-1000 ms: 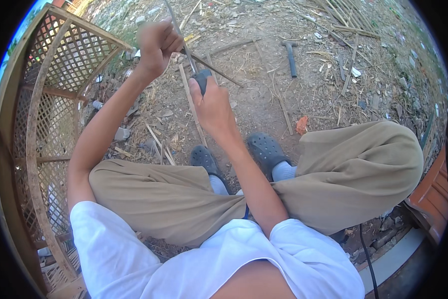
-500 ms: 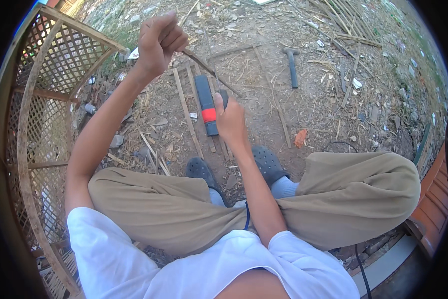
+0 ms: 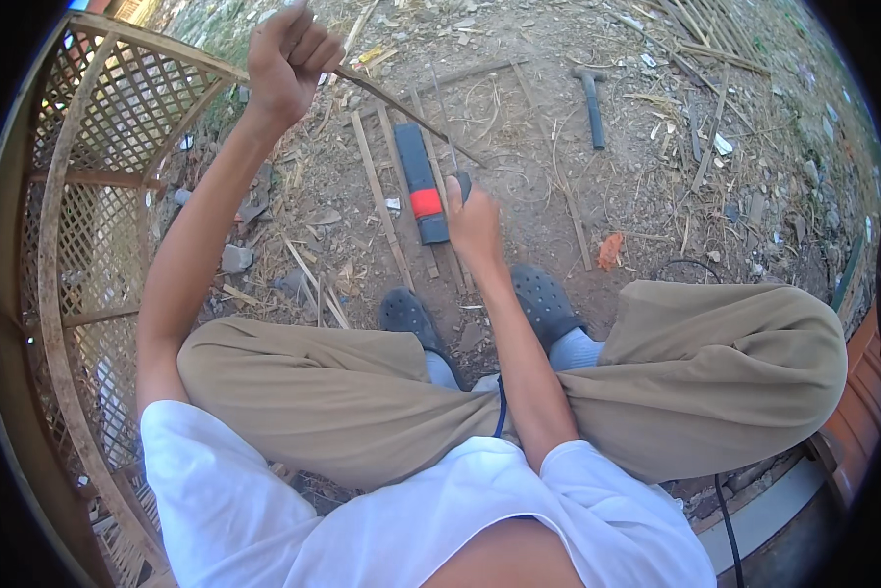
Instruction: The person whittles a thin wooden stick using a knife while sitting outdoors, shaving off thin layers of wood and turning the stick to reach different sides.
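My left hand (image 3: 288,59) is raised at the upper left, fist closed on one end of a thin bamboo strip (image 3: 406,110). The strip slants down to the right toward my right hand (image 3: 475,223). That hand sits low over the dirt in front of my dark clogs (image 3: 543,299), closed on a small dark-handled tool (image 3: 463,183) whose blade I cannot make out. Just left of it a dark bar with a red band (image 3: 421,191) lies on the ground among flat bamboo slats (image 3: 379,201).
A curved lattice frame of woven bamboo (image 3: 87,196) stands along my left side. A hammer (image 3: 590,103) lies on the dirt at the upper right. Splinters, sticks and stones litter the ground. A reddish board (image 3: 857,412) and a black cable (image 3: 723,519) are at the right.
My right hand has drawn back toward my feet, uncovering the dark bar with the red band. My left hand has kept its grip on the strip and stayed raised.
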Action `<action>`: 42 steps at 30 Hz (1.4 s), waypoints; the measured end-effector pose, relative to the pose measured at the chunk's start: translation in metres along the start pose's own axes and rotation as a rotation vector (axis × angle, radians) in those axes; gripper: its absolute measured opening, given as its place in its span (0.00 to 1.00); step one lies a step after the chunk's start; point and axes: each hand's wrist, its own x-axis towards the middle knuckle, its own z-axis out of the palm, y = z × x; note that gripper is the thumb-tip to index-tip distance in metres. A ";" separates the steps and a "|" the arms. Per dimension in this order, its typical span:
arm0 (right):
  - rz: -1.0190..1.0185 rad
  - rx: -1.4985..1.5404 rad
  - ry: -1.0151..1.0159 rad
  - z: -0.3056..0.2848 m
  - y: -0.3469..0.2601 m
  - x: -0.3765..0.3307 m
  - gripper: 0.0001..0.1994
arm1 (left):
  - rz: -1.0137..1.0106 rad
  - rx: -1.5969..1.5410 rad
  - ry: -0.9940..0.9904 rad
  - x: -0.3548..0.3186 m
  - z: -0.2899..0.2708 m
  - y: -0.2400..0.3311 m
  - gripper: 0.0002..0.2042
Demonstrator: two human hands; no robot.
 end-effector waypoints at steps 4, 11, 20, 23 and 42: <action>-0.020 0.077 -0.092 0.004 -0.034 -0.011 0.25 | 0.046 0.041 0.105 -0.004 0.009 0.002 0.25; 0.275 -0.080 0.077 0.011 0.068 0.000 0.24 | 0.033 -0.014 -0.077 0.007 -0.003 0.007 0.18; -0.112 0.273 0.093 -0.038 -0.103 -0.003 0.22 | 0.186 -0.023 -0.153 -0.003 0.047 0.003 0.16; -0.211 0.350 0.072 -0.040 -0.128 -0.019 0.20 | 0.177 0.002 -0.215 -0.010 0.069 0.002 0.15; 0.029 0.306 -0.007 -0.021 -0.095 -0.008 0.23 | 0.210 0.370 -0.384 -0.008 0.049 0.011 0.13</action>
